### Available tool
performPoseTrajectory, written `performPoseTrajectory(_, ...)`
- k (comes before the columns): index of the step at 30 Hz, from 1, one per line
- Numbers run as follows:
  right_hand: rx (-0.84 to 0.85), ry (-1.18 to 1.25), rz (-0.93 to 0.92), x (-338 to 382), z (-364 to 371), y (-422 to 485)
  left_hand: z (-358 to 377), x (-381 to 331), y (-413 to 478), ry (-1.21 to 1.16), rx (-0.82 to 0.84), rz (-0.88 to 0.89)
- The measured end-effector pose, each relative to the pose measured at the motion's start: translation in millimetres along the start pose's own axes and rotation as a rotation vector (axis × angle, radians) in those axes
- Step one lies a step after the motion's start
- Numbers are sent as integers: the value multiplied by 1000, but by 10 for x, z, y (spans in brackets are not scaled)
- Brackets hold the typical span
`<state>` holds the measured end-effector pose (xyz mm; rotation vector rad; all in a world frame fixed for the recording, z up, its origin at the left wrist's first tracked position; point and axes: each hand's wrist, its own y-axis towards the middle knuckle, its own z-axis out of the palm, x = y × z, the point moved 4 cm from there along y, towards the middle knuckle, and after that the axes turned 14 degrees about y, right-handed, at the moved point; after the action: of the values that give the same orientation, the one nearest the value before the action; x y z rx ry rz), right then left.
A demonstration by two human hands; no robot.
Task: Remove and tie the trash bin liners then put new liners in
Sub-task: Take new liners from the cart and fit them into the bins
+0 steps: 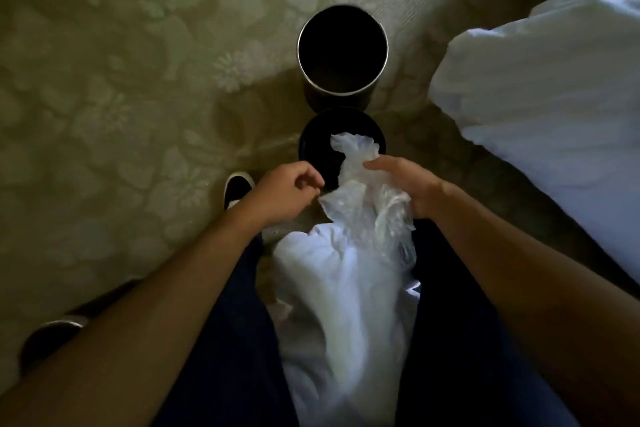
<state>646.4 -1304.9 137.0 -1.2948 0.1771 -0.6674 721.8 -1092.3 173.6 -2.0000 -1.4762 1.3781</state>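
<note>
Two round dark trash bins stand on the carpet. The far bin [343,48] has a metal rim and shows no liner. The near bin [311,142] is dark inside, with a crumpled clear plastic liner [363,198] over its near right side. My right hand [405,184] grips the liner from the right, its fingers curled over the bunched plastic. My left hand [287,192] is just left of the liner with fingers curled, the fingertips at the liner's edge; whether they pinch it I cannot tell.
A white cloth [346,315] hangs down between my legs under the liner. White bedding [540,97] fills the right side. My dark shoe [237,185] is left of the near bin. Patterned carpet [121,97] spreads to the left.
</note>
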Motion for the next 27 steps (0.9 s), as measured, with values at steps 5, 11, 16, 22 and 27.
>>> performPoseTrajectory(5,55,-3,-34,-398,-32,403,477,437,125,-64,-124,48)
performPoseTrajectory(11,80,-78,-159,-539,217,388,643,367,-159,-449,34,126)
performPoseTrajectory(16,194,-165,-169,-473,307,459,546,322,105,-147,-94,210)
performPoseTrajectory(22,150,-277,-296,-38,122,713,298,414,796,-17,-294,85)
performPoseTrajectory(27,84,-592,-447,223,38,729,139,301,1138,-17,-296,19)
